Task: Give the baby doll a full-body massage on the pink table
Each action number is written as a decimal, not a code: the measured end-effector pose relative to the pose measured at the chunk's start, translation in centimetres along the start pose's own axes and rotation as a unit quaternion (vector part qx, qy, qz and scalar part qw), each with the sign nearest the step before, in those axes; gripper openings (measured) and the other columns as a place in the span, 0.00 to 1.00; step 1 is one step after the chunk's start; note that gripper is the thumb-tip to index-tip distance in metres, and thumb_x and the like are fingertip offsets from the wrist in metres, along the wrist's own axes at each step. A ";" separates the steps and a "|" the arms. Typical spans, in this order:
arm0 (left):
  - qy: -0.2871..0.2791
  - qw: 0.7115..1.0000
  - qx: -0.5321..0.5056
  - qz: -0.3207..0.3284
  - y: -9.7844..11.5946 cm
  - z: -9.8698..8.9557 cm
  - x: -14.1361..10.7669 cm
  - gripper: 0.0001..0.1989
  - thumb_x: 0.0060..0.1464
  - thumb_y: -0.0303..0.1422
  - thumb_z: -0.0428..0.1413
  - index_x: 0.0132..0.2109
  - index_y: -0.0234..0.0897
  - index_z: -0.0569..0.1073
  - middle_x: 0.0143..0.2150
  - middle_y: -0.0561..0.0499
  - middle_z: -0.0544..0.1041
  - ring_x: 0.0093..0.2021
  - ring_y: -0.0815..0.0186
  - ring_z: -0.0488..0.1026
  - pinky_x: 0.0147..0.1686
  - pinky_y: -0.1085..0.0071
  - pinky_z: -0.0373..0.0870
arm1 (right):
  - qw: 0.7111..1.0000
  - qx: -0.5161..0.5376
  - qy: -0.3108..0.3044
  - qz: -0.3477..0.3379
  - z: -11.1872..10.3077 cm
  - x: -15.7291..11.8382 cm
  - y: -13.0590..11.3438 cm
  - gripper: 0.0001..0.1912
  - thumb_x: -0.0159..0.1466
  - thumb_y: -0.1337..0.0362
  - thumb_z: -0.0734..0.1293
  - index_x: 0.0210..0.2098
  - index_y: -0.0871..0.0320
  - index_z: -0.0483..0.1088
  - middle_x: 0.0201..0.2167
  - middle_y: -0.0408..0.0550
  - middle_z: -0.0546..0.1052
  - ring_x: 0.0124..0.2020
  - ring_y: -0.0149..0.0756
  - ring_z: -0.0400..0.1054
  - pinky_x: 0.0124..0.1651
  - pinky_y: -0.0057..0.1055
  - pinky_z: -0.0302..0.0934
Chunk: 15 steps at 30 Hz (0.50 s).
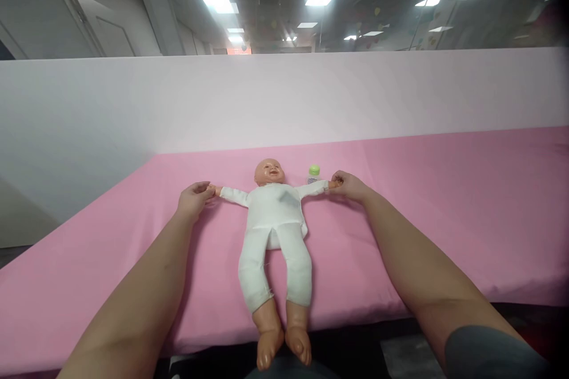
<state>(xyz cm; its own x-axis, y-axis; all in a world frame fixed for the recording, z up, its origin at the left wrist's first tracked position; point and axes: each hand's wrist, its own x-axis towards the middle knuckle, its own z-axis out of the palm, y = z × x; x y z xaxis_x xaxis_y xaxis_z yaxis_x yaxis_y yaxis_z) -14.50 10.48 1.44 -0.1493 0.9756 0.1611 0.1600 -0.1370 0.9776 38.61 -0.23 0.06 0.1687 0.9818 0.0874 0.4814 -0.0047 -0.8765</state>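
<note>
A baby doll (275, 210) with a white cloth body lies on its back on a pink-covered table (444, 207). Its head is toward the far side, and its bare feet reach past the near edge. Both doll arms are stretched out sideways. My left hand (194, 198) is closed on the doll's hand at the left, thumb and fingers pinched together. At the right, my right hand (349, 185) grips the doll's other hand in the same way. Just behind that doll arm stands a small clear bottle with a green cap (314, 172), its lower part hidden by the arm.
A low white wall (284, 100) runs along the table's far side, with glass above it that shows ceiling lights. At the upper left is a white door (115, 26). The table's near edge (355, 323) lies close to my body.
</note>
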 end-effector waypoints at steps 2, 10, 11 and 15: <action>0.005 0.999 -0.043 -0.028 -0.1 0.3 0.1 0.28 0.41 0.35 0.73 0.51 0.34 0.79 0.43 0.41 0.82 0.35 0.60 0.80 0.33 0.68 0.76 | 0.994 0.111 -0.003 0.016 0.1 0.2 0.5 0.31 0.48 0.58 0.84 0.47 0.52 0.72 0.32 0.42 0.74 0.29 0.33 0.66 0.27 0.27 0.57; -0.007 0.991 -0.105 -0.080 -0.8 0.5 0.9 0.17 0.46 0.32 0.67 0.44 0.30 0.79 0.32 0.46 0.78 0.26 0.70 0.72 0.27 0.73 0.70 | 0.895 0.438 -0.011 0.084 2.7 0.9 0.7 0.10 0.61 0.65 0.76 0.39 0.58 0.74 0.29 0.44 0.73 0.25 0.27 0.61 0.25 0.22 0.62; -0.010 0.992 -0.101 -0.080 -0.9 0.4 0.9 0.16 0.46 0.33 0.66 0.43 0.30 0.79 0.31 0.46 0.78 0.26 0.70 0.71 0.27 0.73 0.70 | 0.891 0.443 -0.019 0.097 3.1 1.1 0.6 0.08 0.62 0.65 0.75 0.39 0.57 0.74 0.30 0.45 0.73 0.25 0.27 0.61 0.25 0.22 0.62; -0.006 0.995 -0.058 -0.085 -0.9 0.7 0.9 0.13 0.46 0.34 0.65 0.38 0.31 0.79 0.27 0.46 0.77 0.25 0.67 0.71 0.26 0.71 0.69 | 0.895 0.425 -0.034 0.131 4.3 1.3 0.1 0.08 0.62 0.66 0.73 0.40 0.58 0.74 0.28 0.45 0.72 0.22 0.26 0.57 0.20 0.22 0.57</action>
<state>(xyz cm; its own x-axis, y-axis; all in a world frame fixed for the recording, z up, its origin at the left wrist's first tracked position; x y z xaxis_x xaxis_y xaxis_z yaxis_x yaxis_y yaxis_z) -14.09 11.64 0.63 -0.1536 0.9881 -0.0094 0.0197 0.0126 0.9997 35.21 1.84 -1.99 0.1133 0.9776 -0.1776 -0.3992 -0.1189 -0.9091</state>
